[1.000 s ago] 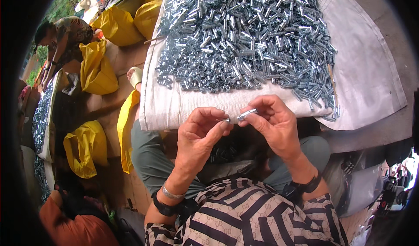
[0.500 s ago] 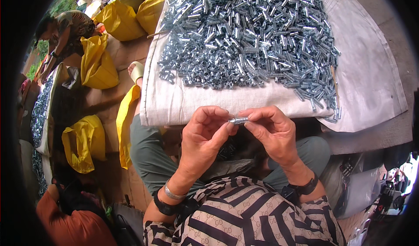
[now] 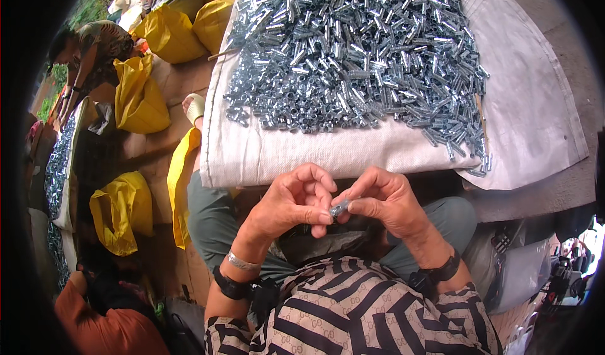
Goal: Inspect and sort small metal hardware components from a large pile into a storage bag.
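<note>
A short, shiny metal anchor sleeve (image 3: 340,208) is held above my lap, just off the near edge of the cloth-covered table. My left hand (image 3: 291,202) pinches its left end between thumb and fingers. From the other side my right hand (image 3: 389,203) grips it with thumb and forefinger, hiding part of it. Beyond both hands lies a broad heap of similar zinc-coloured sleeves (image 3: 353,58), some lying flat and others standing on end. The heap rests on a whitish woven cloth (image 3: 302,156).
Yellow sacks (image 3: 142,99) stand on the brown floor to the left, with another yellow sack (image 3: 123,210) nearer me. A second strip of metal pieces (image 3: 58,172) runs along the far left. One person (image 3: 94,46) bends over it; another in orange (image 3: 104,320) sits lower left.
Both hands have come down and closer to me with the sleeve. It has tilted from nearly level to slanting, and my fingers have shifted around it.
</note>
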`<state>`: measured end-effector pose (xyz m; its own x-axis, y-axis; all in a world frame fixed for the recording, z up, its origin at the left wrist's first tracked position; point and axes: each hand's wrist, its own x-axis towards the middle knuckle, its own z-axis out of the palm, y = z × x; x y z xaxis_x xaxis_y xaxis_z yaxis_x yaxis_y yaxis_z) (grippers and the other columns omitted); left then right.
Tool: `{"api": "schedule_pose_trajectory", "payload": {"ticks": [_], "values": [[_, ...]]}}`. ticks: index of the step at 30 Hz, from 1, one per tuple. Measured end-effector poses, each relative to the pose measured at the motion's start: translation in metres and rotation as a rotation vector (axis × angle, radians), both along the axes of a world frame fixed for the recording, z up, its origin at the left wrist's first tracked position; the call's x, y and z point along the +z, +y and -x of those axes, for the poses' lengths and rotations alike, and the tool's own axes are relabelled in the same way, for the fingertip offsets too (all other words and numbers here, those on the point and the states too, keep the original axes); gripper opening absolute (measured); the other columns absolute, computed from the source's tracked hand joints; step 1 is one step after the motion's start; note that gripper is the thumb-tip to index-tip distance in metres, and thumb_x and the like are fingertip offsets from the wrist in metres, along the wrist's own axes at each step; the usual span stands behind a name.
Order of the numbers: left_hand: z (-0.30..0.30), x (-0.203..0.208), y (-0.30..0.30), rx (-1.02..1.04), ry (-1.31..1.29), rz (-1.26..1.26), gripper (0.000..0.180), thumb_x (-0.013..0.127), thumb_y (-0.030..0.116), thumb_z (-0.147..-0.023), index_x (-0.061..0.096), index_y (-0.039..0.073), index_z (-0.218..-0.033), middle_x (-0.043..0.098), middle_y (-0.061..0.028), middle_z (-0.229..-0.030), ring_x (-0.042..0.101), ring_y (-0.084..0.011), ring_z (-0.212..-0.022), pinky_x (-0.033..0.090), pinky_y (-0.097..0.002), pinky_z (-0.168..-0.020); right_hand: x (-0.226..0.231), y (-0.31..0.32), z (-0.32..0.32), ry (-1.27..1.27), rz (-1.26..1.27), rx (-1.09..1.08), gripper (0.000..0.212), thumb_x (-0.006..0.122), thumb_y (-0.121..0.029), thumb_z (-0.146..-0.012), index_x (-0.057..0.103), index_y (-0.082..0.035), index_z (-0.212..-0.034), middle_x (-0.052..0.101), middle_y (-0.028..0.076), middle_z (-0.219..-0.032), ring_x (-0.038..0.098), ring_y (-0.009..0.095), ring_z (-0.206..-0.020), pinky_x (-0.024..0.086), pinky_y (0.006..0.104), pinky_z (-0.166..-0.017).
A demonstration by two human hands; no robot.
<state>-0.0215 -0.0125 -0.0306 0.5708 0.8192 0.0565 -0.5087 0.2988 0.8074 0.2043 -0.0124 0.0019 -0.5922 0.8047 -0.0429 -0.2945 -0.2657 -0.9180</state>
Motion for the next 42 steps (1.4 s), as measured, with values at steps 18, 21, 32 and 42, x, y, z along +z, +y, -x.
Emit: {"api": "schedule_pose_trajectory", "payload": {"ticks": [18,21,32,42], "values": [[-0.010,0.012,0.047,1.000,1.376,-0.815,0.020,0.076,0.014,-0.080,0.066,0.009,-0.097,0.065,-0.0051,-0.085,0.062,-0.0190,-0.060,0.050,-0.0321,-0.061,-0.001,0.112,0.000,-1.090,-1.142,-0.600,0.014,0.070,-0.013,-0.085,0.070,-0.006,-0.097,0.064,0.011,-0.093,0.063,0.029,-0.090,0.051,0.0388,-0.078],[-0.011,0.010,0.048,1.016,1.394,-0.843,0.018,0.074,0.014,-0.081,0.065,0.009,-0.095,0.064,-0.0059,-0.085,0.062,-0.0215,-0.060,0.050,-0.0341,-0.061,-0.002,0.120,0.001,-1.223,-1.223,-0.535,0.012,0.070,-0.014,-0.084,0.069,-0.005,-0.092,0.061,0.011,-0.090,0.061,0.030,-0.090,0.049,0.0414,-0.081],[-0.009,0.011,0.039,1.042,1.210,-0.872,0.024,0.071,0.002,-0.081,0.064,0.007,-0.103,0.064,-0.0073,-0.085,0.062,-0.0167,-0.063,0.051,-0.0307,-0.062,0.009,0.100,0.008,-0.921,-1.058,-0.623,0.021,0.064,-0.007,-0.083,0.063,-0.004,-0.104,0.065,0.006,-0.080,0.064,0.022,-0.079,0.051,0.0358,-0.072],[-0.022,0.028,-0.014,0.481,0.245,-0.024,0.019,0.061,0.005,-0.096,0.056,-0.005,-0.112,0.069,-0.0132,-0.097,0.071,-0.0192,-0.089,0.059,-0.0279,-0.078,0.011,0.014,0.012,-0.188,-0.408,-0.387,0.018,0.069,-0.008,-0.092,0.062,-0.002,-0.107,0.068,0.004,-0.098,0.064,0.008,-0.090,0.052,0.0231,-0.082]]}}
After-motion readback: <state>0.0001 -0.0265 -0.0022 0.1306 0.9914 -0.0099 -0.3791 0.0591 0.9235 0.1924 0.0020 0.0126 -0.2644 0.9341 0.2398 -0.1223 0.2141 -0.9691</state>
